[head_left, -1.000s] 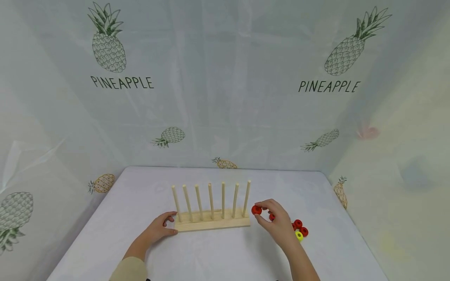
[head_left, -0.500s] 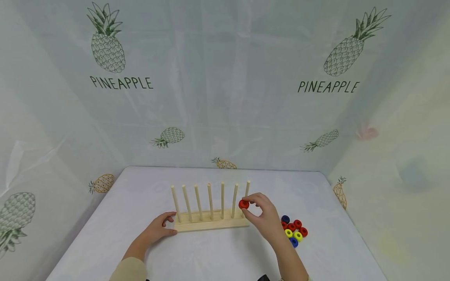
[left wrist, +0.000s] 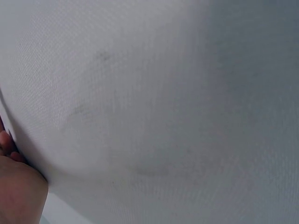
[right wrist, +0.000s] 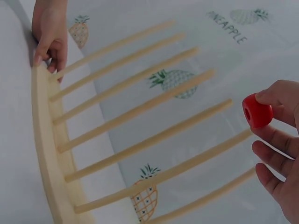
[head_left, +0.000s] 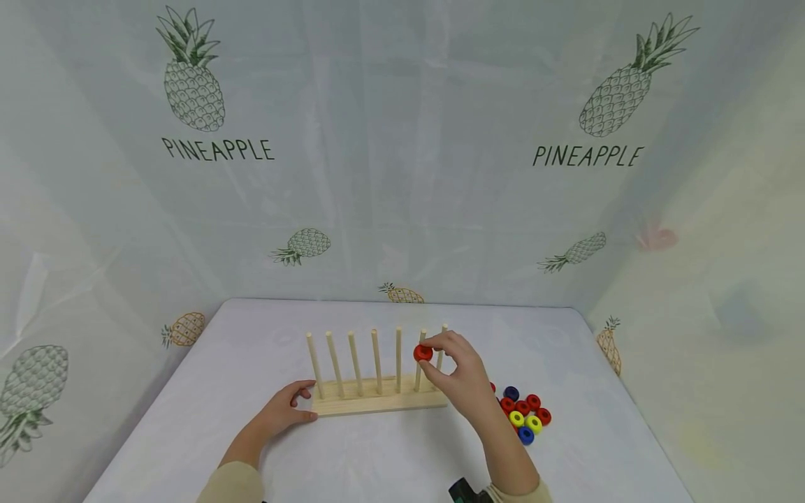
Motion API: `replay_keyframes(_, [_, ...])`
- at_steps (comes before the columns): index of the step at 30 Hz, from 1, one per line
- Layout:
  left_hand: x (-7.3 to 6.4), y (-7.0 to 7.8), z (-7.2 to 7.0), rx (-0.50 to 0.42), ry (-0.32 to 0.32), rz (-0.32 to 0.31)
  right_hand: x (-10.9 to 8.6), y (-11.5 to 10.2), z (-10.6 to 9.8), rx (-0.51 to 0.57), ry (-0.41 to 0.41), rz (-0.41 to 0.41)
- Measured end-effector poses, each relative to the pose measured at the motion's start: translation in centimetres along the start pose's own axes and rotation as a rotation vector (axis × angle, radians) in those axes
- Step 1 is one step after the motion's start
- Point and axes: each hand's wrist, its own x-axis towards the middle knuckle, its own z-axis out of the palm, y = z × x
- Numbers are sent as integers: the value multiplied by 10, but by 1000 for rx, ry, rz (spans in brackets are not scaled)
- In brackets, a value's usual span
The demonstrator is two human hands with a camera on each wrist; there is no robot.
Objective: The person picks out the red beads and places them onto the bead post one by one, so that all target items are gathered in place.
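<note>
A pale wooden rack with a row of several upright pegs stands on the table. My left hand grips its left end, thumb at the front and fingers at the back. Between thumb and fingertips my right hand pinches a red bead, held up near the tops of the right-hand pegs. In the right wrist view the red bead shows its hole, and it seems to be off the pegs. No beads are on the pegs. Only part of the left hand shows in the left wrist view.
Several loose beads lie in a cluster right of the rack, partly behind the right forearm: red, yellow and blue. White cloth with pineapple prints hangs behind the table and at both sides.
The right hand has carried the red bead left and slightly up, from beside the rack to the second peg from the right. More of the loose beads show. The left hand stays put.
</note>
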Motion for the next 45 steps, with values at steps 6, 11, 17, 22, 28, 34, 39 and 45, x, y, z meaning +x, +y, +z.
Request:
replay_keyframes(6, [-1, -1, -1, -18, -9, 7, 11, -7, 3, 27, -21, -45])
replay_keyframes(11, [-1, -3, -1, -22, -16, 15, 18, -10, 9, 46, -33, -42])
replay_keyframes(17, [-1, -5, -1, -14, -14, 15, 26, -14, 16, 101, -50, -61])
replay_keyframes(22, [-1, -5, -1, -9, -13, 14, 32, -19, 22, 98, -59, -64])
replay_keyframes(28, [0, -4, -1, -10, -11, 9, 38, -24, 28, 101, -51, -93])
replay_keyframes(34, [0, -4, -1, -11, -4, 10, 44, -26, 34, 149, -70, -112])
replay_keyframes(39, [2, -7, -1, -2, -13, 21, 49, -27, 39, 133, -71, -69])
replay_keyframes(45, [1, -4, -1, -3, -16, 34, 52, -26, 46, 97, -54, -55])
